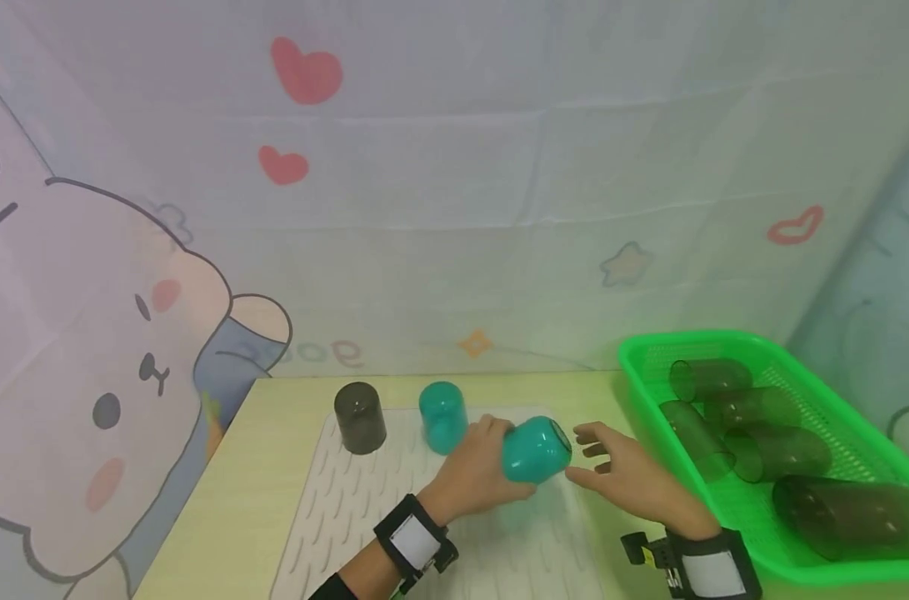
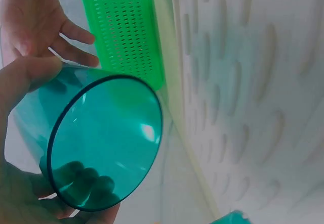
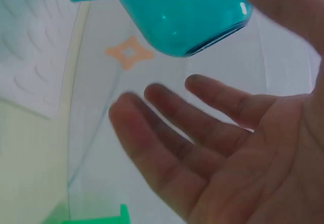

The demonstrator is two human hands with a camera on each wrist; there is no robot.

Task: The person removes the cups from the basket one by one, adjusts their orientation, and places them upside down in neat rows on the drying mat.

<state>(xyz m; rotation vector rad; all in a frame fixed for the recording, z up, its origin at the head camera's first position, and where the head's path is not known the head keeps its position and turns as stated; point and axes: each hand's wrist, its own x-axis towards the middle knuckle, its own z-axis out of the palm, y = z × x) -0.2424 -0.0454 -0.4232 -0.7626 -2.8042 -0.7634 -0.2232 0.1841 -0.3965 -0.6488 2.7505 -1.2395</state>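
Note:
My left hand grips a see-through teal cup tilted on its side above a white ridged board. In the left wrist view, the cup's dark-rimmed mouth faces the camera, with the fingers wrapped behind it. My right hand is held just right of the cup's base, its fingers loosely spread and nothing in them. The right wrist view shows a gap between those fingers and the cup base. Behind the left hand, a second teal cup and a dark grey cup stand upside down on the board.
The white ridged board lies on a pale yellow table. To the right, a green plastic basket holds several dark see-through cups lying on their sides. A printed cloth hangs along the table's back edge.

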